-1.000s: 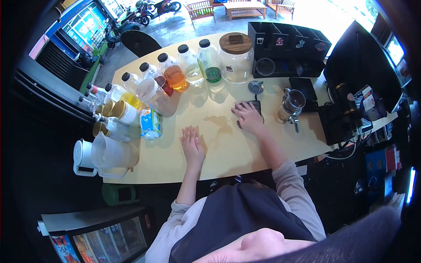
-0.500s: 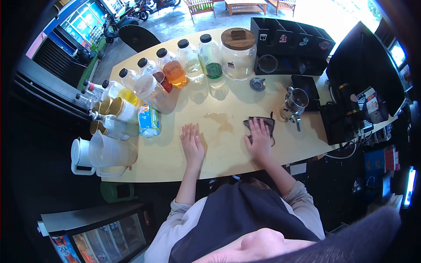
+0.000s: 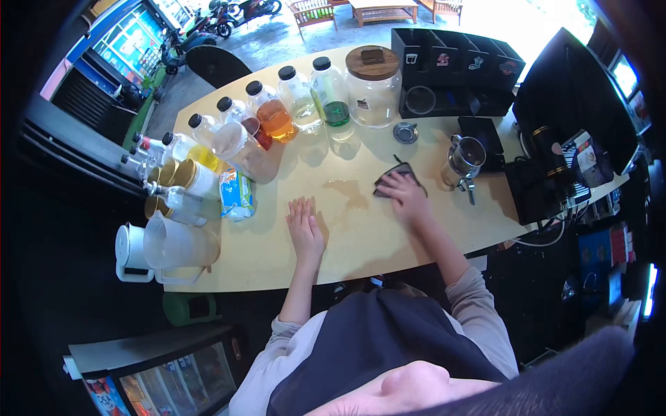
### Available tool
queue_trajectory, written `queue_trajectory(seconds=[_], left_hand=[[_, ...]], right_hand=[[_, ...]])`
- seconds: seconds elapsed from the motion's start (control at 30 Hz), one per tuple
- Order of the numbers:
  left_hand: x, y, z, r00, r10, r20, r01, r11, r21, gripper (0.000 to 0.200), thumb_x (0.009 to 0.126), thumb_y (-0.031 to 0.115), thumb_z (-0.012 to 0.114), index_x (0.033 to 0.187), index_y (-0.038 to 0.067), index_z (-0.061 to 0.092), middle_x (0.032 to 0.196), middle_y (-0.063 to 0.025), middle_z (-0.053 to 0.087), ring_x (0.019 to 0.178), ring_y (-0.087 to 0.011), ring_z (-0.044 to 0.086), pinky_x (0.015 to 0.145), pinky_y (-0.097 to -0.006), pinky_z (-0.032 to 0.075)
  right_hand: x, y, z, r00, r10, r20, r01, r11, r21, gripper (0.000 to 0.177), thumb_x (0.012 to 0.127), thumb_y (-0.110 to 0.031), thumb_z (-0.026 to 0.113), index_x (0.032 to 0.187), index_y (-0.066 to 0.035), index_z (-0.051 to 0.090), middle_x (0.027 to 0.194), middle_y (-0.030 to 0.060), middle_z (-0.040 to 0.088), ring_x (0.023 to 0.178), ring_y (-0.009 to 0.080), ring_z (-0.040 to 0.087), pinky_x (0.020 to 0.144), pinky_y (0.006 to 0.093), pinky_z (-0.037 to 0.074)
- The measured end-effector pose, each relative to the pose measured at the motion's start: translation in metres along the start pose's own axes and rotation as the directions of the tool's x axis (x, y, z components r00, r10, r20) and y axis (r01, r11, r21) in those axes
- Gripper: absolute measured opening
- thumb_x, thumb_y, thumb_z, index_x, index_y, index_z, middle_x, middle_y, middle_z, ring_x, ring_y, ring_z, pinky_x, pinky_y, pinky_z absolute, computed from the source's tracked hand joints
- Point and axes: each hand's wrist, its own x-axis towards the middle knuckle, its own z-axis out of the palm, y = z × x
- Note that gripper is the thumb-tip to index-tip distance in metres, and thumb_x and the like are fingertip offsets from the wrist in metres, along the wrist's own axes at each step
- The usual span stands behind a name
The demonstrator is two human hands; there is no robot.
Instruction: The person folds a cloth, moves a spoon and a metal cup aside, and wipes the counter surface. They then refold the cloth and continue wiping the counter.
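Note:
My left hand lies palm down on the pale tabletop, its fingers stretched forward and holding nothing. My right hand presses on a dark cloth, holding it against the tabletop with the fingers over its near left part. The cloth's far edge sticks out past the fingers, and the palm side is hidden. Between the hands, a little farther off, is a wet spill of thin, light brown liquid. A glass pot with a metal top stands right of the cloth.
Several black-capped bottles line the far left edge, including an orange one. A pack of wipes and a clear pitcher stand at left. A wooden-lidded jar and black organizer stand behind; a small metal dish lies nearer.
My right hand has slid away from me and slightly left, carrying the dark cloth with it towards the spill. The left hand stays in place.

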Motion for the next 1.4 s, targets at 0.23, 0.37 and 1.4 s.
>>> queue_trajectory(seconds=[0.23, 0.37, 1.4], left_hand=[[-0.003, -0.003, 0.0, 1.0, 0.021, -0.01, -0.022, 0.999, -0.025, 0.047, 0.103, 0.025, 0.034, 0.145, 0.009, 0.048, 0.154, -0.0173, 0.04, 0.15, -0.0392, 0.02, 0.12, -0.0571, 0.013], [-0.004, -0.002, -0.001, 1.0, 0.03, -0.008, -0.031, 0.999, -0.041, 0.047, 0.103, 0.025, 0.034, 0.145, 0.009, 0.049, 0.154, -0.0174, 0.04, 0.15, -0.0389, 0.02, 0.12, -0.0574, 0.013], [-0.045, -0.068, -0.08, 0.981, 0.164, 0.109, -0.166, 0.986, 0.008, 0.047, 0.104, 0.024, 0.033, 0.146, 0.01, 0.047, 0.156, -0.0126, 0.039, 0.151, -0.0359, 0.019, 0.12, -0.0593, 0.01]], right_hand=[[0.017, -0.005, 0.019, 0.949, 0.222, -0.223, -0.267, 0.943, -0.197, 0.049, 0.087, -0.017, 0.057, 0.136, -0.017, 0.06, 0.15, 0.0083, 0.048, 0.141, 0.0311, 0.041, 0.118, 0.0495, 0.027], [-0.03, -0.047, 0.028, 0.951, 0.231, -0.208, -0.27, 0.945, -0.184, 0.05, 0.087, -0.02, 0.06, 0.137, -0.017, 0.06, 0.151, 0.0092, 0.047, 0.142, 0.0317, 0.04, 0.119, 0.049, 0.026], [-0.055, -0.154, 0.07, 0.918, 0.306, -0.252, -0.357, 0.914, -0.192, 0.052, 0.09, -0.022, 0.057, 0.141, -0.011, 0.054, 0.152, 0.0125, 0.046, 0.143, 0.0369, 0.035, 0.119, 0.0498, 0.024]])
